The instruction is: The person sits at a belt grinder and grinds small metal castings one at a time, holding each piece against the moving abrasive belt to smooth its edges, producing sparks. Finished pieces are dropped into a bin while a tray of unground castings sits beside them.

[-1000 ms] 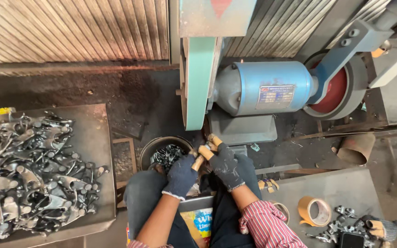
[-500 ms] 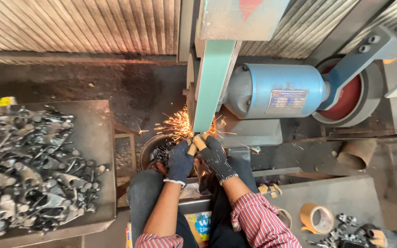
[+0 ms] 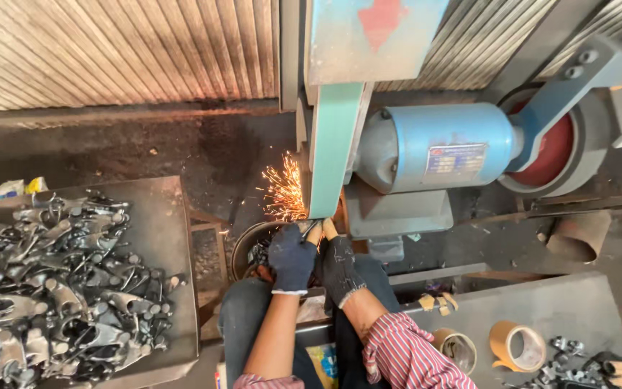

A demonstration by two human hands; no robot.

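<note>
Landmark: green sanding belt [image 3: 332, 144], running down the front of the blue motor [image 3: 437, 148].

Both hands gloved in dark knit. Left hand [image 3: 291, 257] and right hand [image 3: 341, 268] sit side by side just below the belt's lower end, fingers curled and pinching one small metal workpiece [image 3: 311, 229] against the belt. Sparks [image 3: 284, 193] spray left of the contact point. Tan-wrapped fingertips show at the glove ends. The piece itself is mostly hidden by the gloves; exact shape not readable.

Handling judgement: small, rigid metal part, light, no give. Likely hot at the ground edge and prone to being snatched by the belt, so the hold belongs on the end away from contact, two-handed and close.

Surroundings: dark round bin [image 3: 253, 248] directly below the belt, holding more parts. Left of the belt, a steel tray [image 3: 170, 238] heaped with shiny metal parts [image 3: 52, 281]. Right and below, a grey bench [image 3: 556, 302] with two tape rolls [image 3: 516, 346]. Red wheel [image 3: 552, 155] at the motor's far end. Corrugated metal wall [image 3: 109, 50] behind; sooty floor [image 3: 145, 151].
</note>
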